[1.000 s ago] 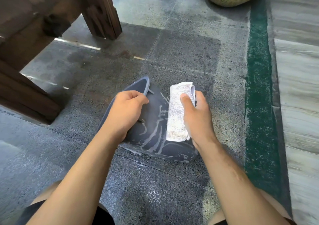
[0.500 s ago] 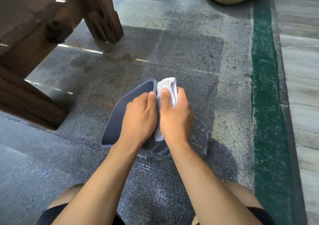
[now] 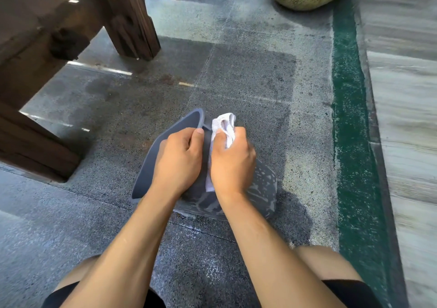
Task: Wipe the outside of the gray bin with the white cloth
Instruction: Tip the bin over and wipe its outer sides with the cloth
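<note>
Gray stone floor [image 3: 248, 76] carries the bin [image 3: 262, 189], tipped on its side so its wet outer wall faces up. Left hand [image 3: 176, 160] grips the rim to steady it; right hand [image 3: 233, 163] clamps the cloth [image 3: 224, 124] against that wall for wiping.

Bright daylight, soft at the edges.

You are looking at an evenly lit floor [image 3: 248, 76] under strong daylight, with thin bright strips of sun lying on it beneath the wooden bench [image 3: 42, 54] at far left. A dark shadow falls to the near right of the gray bin [image 3: 264, 189], whose wet side shows pale sheen. Your view bends at the edges: the green stripe [image 3: 350, 118] curves, and the boards [image 3: 406, 142] at right smear with blur. The centre is fairly sharp.
</note>
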Demonstrator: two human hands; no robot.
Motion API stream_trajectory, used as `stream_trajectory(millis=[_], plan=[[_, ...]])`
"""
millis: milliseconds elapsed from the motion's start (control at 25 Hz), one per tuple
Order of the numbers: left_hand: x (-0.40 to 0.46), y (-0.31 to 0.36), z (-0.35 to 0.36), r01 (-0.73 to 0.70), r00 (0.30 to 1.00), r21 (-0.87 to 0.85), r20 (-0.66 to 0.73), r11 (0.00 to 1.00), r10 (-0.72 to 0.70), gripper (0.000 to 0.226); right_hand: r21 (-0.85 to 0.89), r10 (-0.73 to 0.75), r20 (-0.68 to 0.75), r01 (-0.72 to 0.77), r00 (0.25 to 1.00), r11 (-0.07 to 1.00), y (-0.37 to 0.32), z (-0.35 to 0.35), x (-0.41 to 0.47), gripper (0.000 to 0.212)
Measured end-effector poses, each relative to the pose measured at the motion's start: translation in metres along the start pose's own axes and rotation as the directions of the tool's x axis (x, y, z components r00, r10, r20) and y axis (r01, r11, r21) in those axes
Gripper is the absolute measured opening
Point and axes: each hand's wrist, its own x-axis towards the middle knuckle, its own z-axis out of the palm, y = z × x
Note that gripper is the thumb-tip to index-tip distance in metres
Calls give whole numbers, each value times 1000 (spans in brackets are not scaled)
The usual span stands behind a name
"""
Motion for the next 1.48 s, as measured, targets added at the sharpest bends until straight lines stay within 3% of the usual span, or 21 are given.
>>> stream_trajectory(millis=[480,720,960,1480], plan=[[9,-31,-20,52,999,15,7,999,-52,47,-145,-13,25,17,1000,989,31,17,1,24],[14,-33,-18,51,998,65,-26,997,-50,44,-211,32,-13,-34,999,977,63,4,12,26],[14,-35,-21,58,998,121,-43,991,-53,47,-166,119,-49,-126,992,978,93,2,22,27],[17,-39,-22,35,999,100,-43,994,-31,45,-222,231,-70,-241,970,945,137,-14,37,30]])
